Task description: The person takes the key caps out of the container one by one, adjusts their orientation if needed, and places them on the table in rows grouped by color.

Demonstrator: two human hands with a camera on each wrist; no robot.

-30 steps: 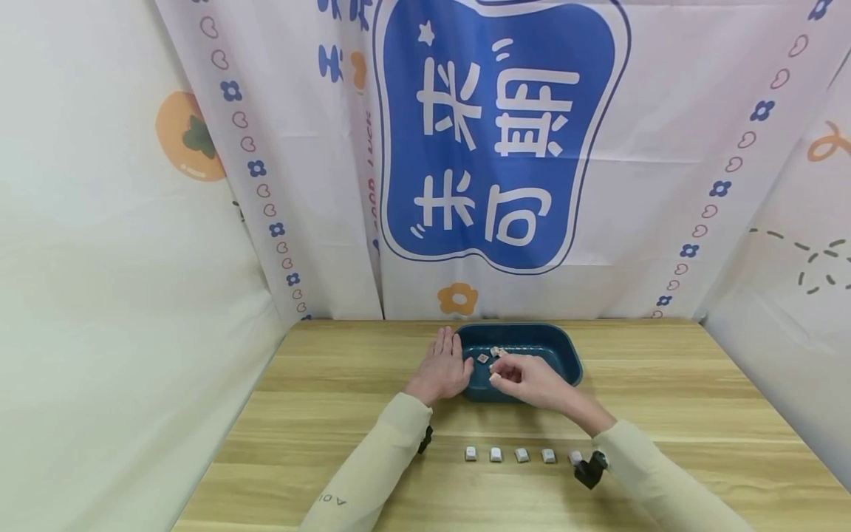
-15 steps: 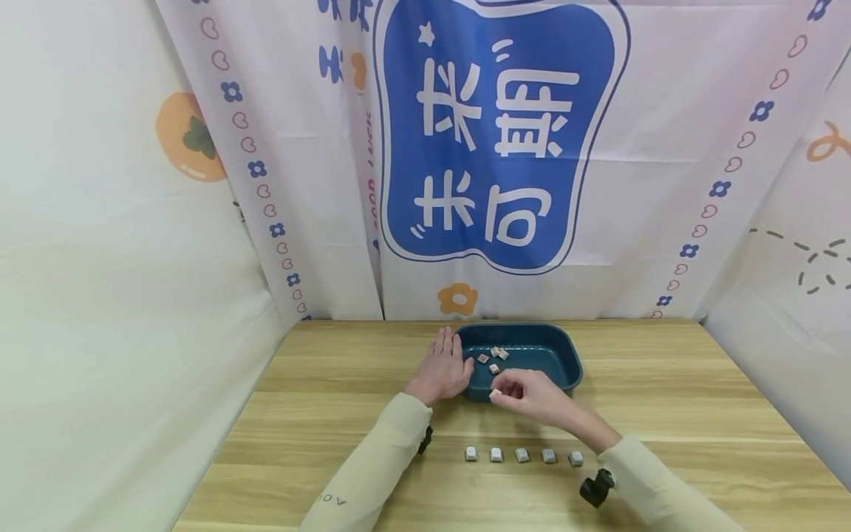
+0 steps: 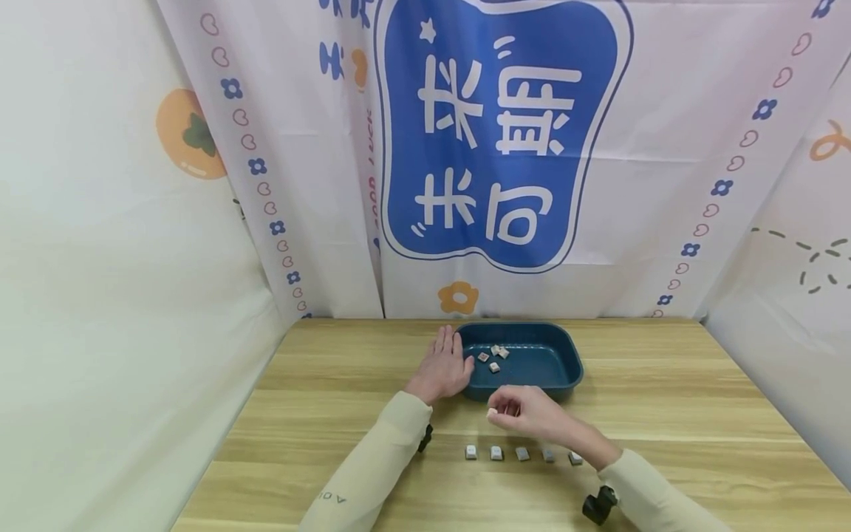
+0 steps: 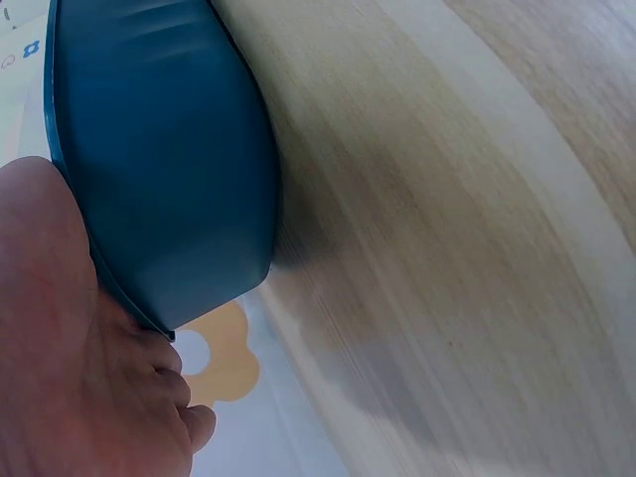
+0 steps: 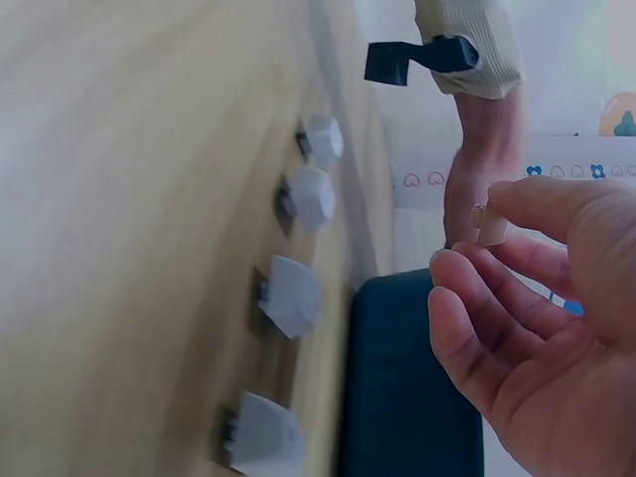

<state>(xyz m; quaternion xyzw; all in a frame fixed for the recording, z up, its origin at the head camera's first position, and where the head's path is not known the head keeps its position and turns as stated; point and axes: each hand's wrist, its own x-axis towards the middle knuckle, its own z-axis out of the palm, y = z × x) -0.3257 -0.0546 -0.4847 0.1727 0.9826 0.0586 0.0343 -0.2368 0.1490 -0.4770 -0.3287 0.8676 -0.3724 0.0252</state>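
My right hand [image 3: 535,414] pinches a small pale keycap [image 5: 492,227] between thumb and fingertip, in the air between the tray and a row of keycaps. Straight fingers of my left hand [image 3: 442,367] rest along the left end of the dark blue tray [image 3: 565,384], thumb at its rim. Inside the tray, toward its left, lie several small pale pieces [image 3: 494,366]. In front of it several white keycaps [image 3: 470,452] stand in a row on the table, with dark parts under them in the right wrist view. The rightmost keycap [image 3: 575,459] is close below my right wrist.
The wooden table [image 3: 319,443] ends at the back against a hanging printed cloth [image 3: 326,281]. Pale cloth walls [image 3: 133,332] flank it on both sides. A black wrist-worn device [image 3: 600,505] hangs under my right sleeve near the row's right end.
My right hand has come out of the tray toward me, carrying the keycap over its front rim to just behind the row. My left hand has stayed at the tray's left end.
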